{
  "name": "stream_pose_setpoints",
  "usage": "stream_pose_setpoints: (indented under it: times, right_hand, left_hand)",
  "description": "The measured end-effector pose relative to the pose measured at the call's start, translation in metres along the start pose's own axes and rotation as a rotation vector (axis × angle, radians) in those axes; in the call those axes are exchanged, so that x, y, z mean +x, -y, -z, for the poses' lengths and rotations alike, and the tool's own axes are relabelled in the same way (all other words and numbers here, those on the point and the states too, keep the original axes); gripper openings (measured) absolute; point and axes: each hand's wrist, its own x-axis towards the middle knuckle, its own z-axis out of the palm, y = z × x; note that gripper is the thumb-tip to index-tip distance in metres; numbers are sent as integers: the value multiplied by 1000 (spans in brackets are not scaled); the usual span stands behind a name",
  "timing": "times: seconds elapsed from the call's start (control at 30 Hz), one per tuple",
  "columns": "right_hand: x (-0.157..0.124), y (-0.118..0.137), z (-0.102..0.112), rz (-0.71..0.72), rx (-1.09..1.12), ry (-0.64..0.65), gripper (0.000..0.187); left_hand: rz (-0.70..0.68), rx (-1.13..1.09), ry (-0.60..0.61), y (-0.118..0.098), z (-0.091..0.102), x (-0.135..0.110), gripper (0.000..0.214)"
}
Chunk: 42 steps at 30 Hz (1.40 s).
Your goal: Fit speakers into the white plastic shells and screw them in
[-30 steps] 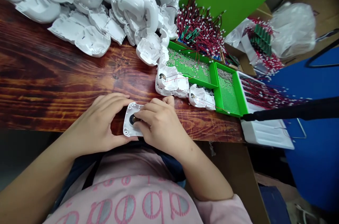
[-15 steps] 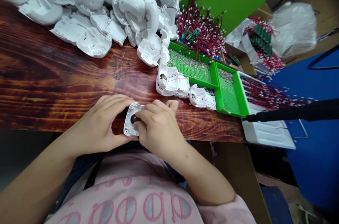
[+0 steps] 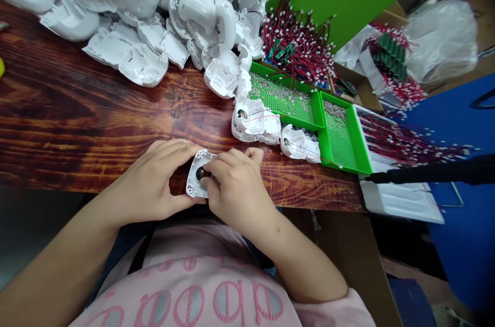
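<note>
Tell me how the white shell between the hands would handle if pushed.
The white shell looks like thin moulded plastic, so it is probably light and stiff. Its cornered outline suggests sliding rather than rolling. The dark round part on it may add some weight.

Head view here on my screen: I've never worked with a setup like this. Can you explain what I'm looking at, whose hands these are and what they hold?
There is no machine here: these are a person's bare hands. The picture comes from a camera worn on that person's head, looking forward and down, so the forearms enter from below.

The left hand holds a small white plastic part by its edges. The right hand has its fingertips at a dark round piece on that part.

On the wooden table you see a heap of white shells and, farther right, green trays of small metallic bits. Behind them is a tangle of red wires.
</note>
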Motion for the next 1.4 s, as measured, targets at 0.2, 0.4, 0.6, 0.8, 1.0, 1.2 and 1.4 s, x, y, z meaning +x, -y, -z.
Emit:
stream_pose_setpoints:
  times: [0.2,0.4,0.6,0.8,1.0,1.2,1.4]
  right_hand:
    - [0,2,-1,-12,-8,-4,11]
    - [2,1,-1,-32,27,39,14]
    - [0,-2,4,-10,66,105,13]
    - [0,-2,3,-1,67,93,13]
    - [1,-2,-1,8,40,71,15]
    - [-1,-3,-2,28,25,37,16]
    - [4,-8,1,50,60,107,20]
  left_hand:
    - [-10,0,14,-2,3,1,55]
    - [-19,-15,-1,0,0,1,56]
    - [-17,-16,-28,2,-3,0,62]
    - [-25,-19,-30,2,-2,1,60]
    - [-18,-9,-27,2,-3,0,60]
    - [-24,-18,-21,3,-3,-1,62]
    - [-22,10,-35,-1,-5,0,59]
